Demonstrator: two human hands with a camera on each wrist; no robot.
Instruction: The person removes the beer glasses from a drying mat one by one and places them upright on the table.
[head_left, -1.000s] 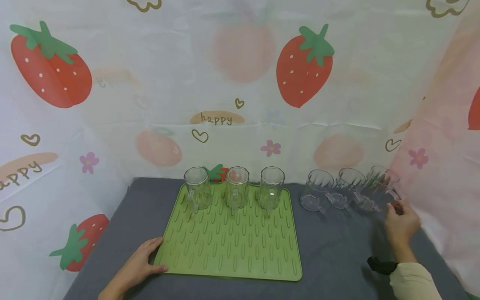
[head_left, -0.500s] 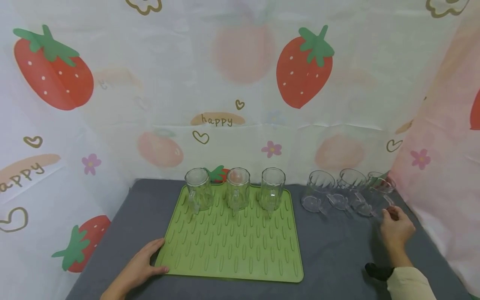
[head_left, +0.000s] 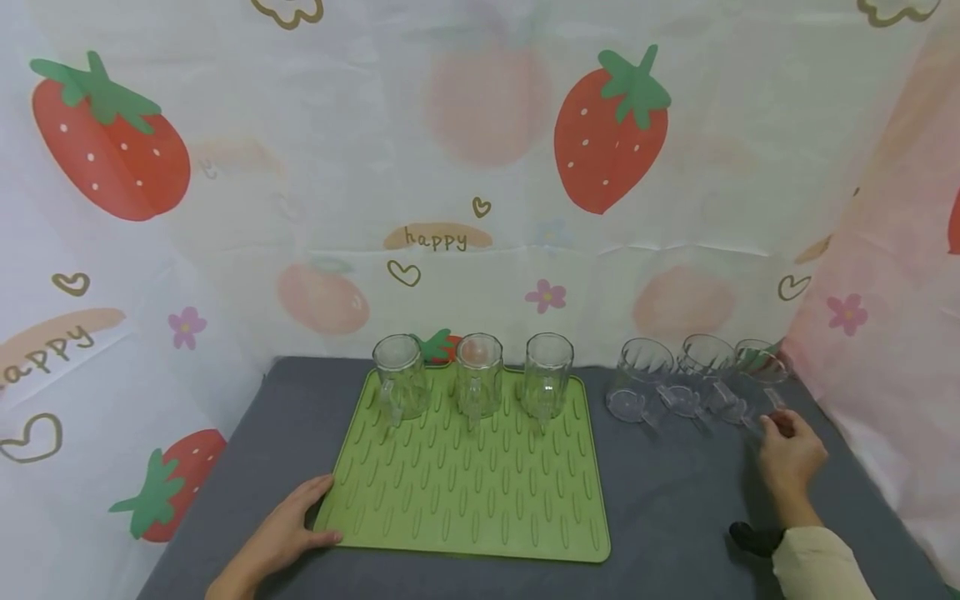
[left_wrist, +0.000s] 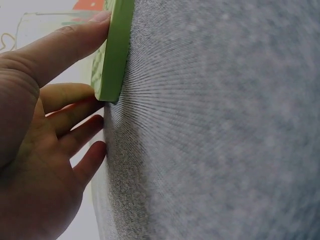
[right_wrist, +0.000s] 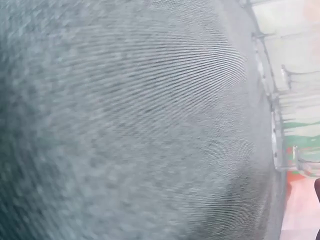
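My right hand (head_left: 792, 458) curls its fingers at the handle of the rightmost clear mug (head_left: 759, 367), which stands on the table at the back right. In the right wrist view this mug (right_wrist: 300, 152) is partly cut off, and only a dark sliver of the hand shows at the edge. My left hand (head_left: 279, 533) rests at the near left corner of the green ridged mat (head_left: 468, 500). The left wrist view has the thumb (left_wrist: 75, 42) on the mat's edge (left_wrist: 117, 55) and the other fingers loosely extended beside the corner.
Three glass mugs, left (head_left: 401, 383), middle (head_left: 480, 379) and right (head_left: 547, 379), stand along the mat's far edge, handles toward me. Two more clear mugs (head_left: 641, 375) (head_left: 705, 367) stand beside the held one on the grey tablecloth (head_left: 675, 517). A strawberry-print curtain (head_left: 487, 167) hangs behind.
The rightmost mug has come slightly toward me and left with my right hand, from a tilted pose to upright among the others. My left hand has stayed at the mat's corner.
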